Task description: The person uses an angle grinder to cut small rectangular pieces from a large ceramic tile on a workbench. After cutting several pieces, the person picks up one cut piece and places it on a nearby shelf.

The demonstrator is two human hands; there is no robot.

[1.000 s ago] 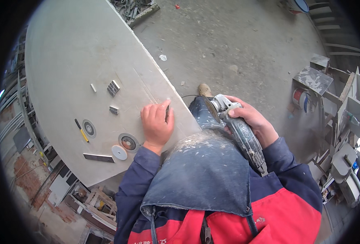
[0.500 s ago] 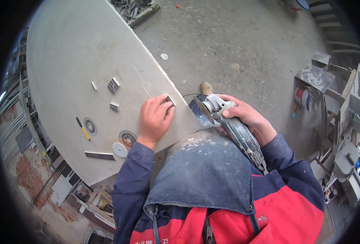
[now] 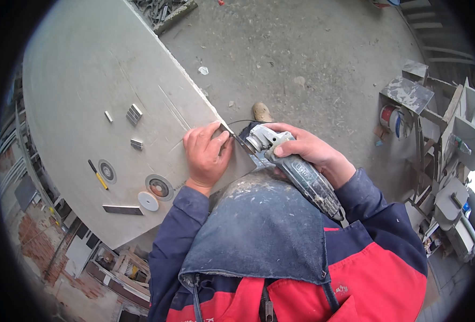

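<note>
My left hand [image 3: 206, 155] rests on the large grey slab [image 3: 82, 70], pinching a small dark piece [image 3: 225, 129] at the slab's right edge; the fingers partly hide it. In my right hand [image 3: 315, 152] is an angle grinder [image 3: 308, 180], gripped around its body with the head toward the left. Its cutting disc [image 3: 242, 144], seen nearly edge-on, meets or nearly meets the end of the small piece; I cannot tell whether they touch. Left of my left hand lie small dark-faced blocks [image 3: 134, 115], a tiny pale strip [image 3: 108, 116] and another small block [image 3: 136, 144].
Nearer on the slab are two worn grinding discs [image 3: 107, 170] [image 3: 159, 187], a white disc [image 3: 148, 201], a long dark strip [image 3: 122, 210] and a yellow-and-black pen-like tool [image 3: 98, 174]. A rack of board offcuts [image 3: 452, 145] stands right. A bin of scrap [image 3: 167, 13] sits beyond the slab.
The grinder has moved left, bringing its disc to the piece in my left hand at the slab edge. My left hand keeps its pinch. The whole view has shifted slightly.
</note>
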